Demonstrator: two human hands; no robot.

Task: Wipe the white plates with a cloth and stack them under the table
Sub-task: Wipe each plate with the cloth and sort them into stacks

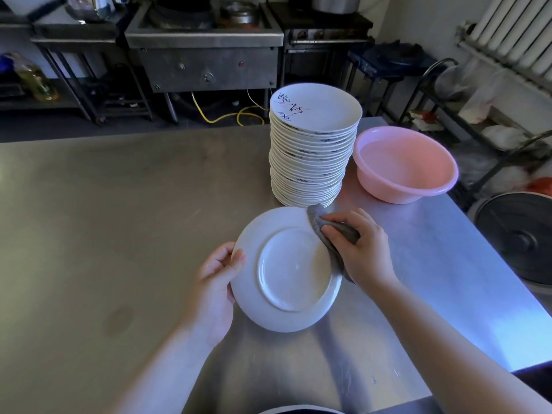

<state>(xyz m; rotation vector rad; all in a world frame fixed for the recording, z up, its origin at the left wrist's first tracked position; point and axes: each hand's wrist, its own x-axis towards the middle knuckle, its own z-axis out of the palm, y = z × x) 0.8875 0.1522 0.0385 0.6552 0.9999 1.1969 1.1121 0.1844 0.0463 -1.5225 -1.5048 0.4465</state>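
A white plate is held above the steel table, its underside turned up toward me. My left hand grips its left rim, thumb over the edge. My right hand holds a grey cloth and presses it against the plate's right rim. Behind them stands a tall stack of white plates; the top one carries painted characters.
A pink plastic basin sits on the table right of the stack, close to the right edge. A dark round lid or pan lies beyond that edge. Steel cookers and racks line the far wall.
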